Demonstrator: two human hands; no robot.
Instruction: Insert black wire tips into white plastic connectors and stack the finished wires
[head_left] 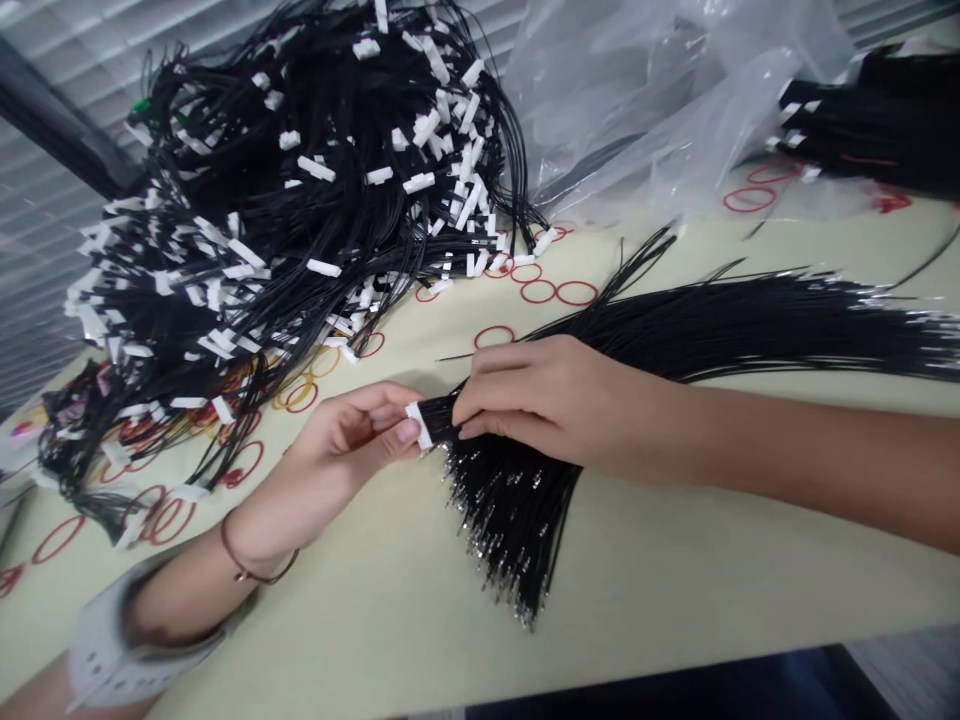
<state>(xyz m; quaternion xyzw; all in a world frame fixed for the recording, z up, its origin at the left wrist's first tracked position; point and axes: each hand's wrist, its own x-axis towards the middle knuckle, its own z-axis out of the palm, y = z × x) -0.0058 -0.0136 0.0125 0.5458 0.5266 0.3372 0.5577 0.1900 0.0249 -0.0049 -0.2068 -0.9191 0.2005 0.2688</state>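
Note:
A white connector [420, 426] with several black wires running into its right side is pinched between the thumb and fingers of my left hand [349, 435]. Just to the right, my right hand [525, 400] has its fingers closed round the black wires close to the connector. Below my right hand, a fan of black wires [510, 510] with bare metal tips lies on the table. Another long bundle of black wires [735, 325] stretches to the right, behind my right forearm. My right fingertips partly hide the wires they grip.
A big heap of black cables [300, 200] with white connectors covers the back left of the pale table [675, 620]. Red rubber bands [576, 293] lie scattered around. A clear plastic bag [637, 100] is at the back, and more cable bundles [885, 130] sit at the back right.

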